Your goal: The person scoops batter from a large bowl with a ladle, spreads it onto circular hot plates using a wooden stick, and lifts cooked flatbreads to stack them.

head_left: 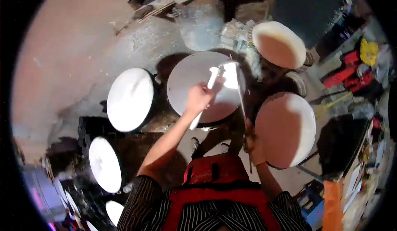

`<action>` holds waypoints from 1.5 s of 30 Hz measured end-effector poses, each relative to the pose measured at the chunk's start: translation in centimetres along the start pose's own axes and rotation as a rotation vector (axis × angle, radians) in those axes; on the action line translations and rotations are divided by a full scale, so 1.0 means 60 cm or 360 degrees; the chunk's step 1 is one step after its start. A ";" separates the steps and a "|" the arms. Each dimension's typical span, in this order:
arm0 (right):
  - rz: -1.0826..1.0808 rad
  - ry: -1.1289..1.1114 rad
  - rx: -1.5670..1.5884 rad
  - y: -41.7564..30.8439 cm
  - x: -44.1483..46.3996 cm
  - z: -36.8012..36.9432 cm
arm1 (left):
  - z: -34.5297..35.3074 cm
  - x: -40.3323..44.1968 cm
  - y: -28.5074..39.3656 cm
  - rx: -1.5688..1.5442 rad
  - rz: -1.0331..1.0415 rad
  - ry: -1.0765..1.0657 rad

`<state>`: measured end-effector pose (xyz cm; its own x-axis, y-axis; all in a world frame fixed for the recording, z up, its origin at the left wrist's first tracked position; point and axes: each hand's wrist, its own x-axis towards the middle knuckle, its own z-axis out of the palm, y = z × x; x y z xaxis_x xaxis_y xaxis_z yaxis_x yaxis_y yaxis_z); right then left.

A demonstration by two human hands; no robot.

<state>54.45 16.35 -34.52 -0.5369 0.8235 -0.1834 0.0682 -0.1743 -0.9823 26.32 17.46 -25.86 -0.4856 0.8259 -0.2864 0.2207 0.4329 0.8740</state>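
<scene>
My left hand (199, 98) is closed around a white stick with a wider upper end (214, 71), held slanting over a large round grey disc (186, 80). Just right of the stick's top is an overexposed white piece (230, 77), its kind unclear. A long thin rod (242, 100) runs from beside that piece down to my right hand (253, 143). My right fingers are wrapped round its lower part, near the edge of a large pale disc (304, 125). Shadow partly hides that grip.
White round discs (130, 100) (104, 165) stand at the left on dark supports. Another pale disc (285, 43) is tilted at the upper right. A grey bucket-like object (200, 24) stands beyond the middle disc. Red tools (345, 74), a yellow item (368, 52) and a blue crate (310, 204) lie right.
</scene>
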 end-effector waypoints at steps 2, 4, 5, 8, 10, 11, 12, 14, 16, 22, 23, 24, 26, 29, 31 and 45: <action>-0.0170 0.0213 -0.0655 0.017 -0.005 0.055 | 0.008 0.039 -0.016 -0.0020 -0.0165 -0.0024; -0.0201 0.0363 -0.0959 0.041 0.000 0.099 | 0.013 0.096 -0.087 0.0272 0.0417 0.0305; -0.0180 0.0447 -0.1040 0.054 0.007 0.119 | 0.009 0.118 -0.108 0.0408 0.0703 0.0483; 0.0037 0.0682 -0.0918 0.042 0.051 0.181 | -0.047 0.119 -0.076 0.0775 0.0721 0.0453; 0.0052 0.0681 -0.0615 0.039 0.093 0.193 | -0.068 0.144 -0.075 0.0839 0.0846 0.0490; -0.0015 0.0617 -0.0452 0.072 0.116 0.185 | -0.073 0.167 -0.089 0.0815 0.0998 0.0562; 0.0017 0.0594 -0.0054 0.091 0.122 0.185 | -0.083 0.179 -0.085 0.0832 0.0976 0.0533; 0.0182 0.0613 0.0983 0.122 0.117 0.193 | -0.106 0.177 -0.080 0.0804 0.0914 0.0419; 0.0126 0.0667 0.1471 0.117 0.106 0.223 | -0.136 0.157 -0.072 0.0711 0.0838 0.0265; -0.0019 0.1125 0.1634 0.138 0.184 0.317 | -0.231 0.083 -0.154 0.0573 0.0538 0.0103; 0.0012 0.1089 0.1396 0.113 0.188 0.327 | -0.239 0.064 -0.181 0.0456 0.0561 0.0197; 0.0040 0.1058 0.1153 0.085 0.192 0.338 | -0.249 0.037 -0.195 0.0308 0.0570 0.0230; 0.0080 0.0948 0.0752 0.028 0.226 0.344 | -0.254 -0.003 -0.242 -0.0281 0.0755 0.0224; 0.0195 0.0701 0.0372 0.062 0.313 0.309 | -0.271 -0.103 -0.215 -0.0874 0.0126 0.0160; 0.0268 0.0582 0.0412 0.124 0.335 0.273 | -0.269 -0.144 -0.202 -0.1069 -0.0083 0.0224; 0.0123 0.0514 0.0240 0.108 0.206 0.259 | -0.284 -0.211 -0.263 -0.1583 -0.0765 0.0084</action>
<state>35.18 16.98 -42.54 -0.2402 0.9286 -0.2829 -0.0395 -0.3006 -0.9529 14.60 -5.97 -29.33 -0.3790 0.6229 -0.6843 -0.7677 0.2013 0.6084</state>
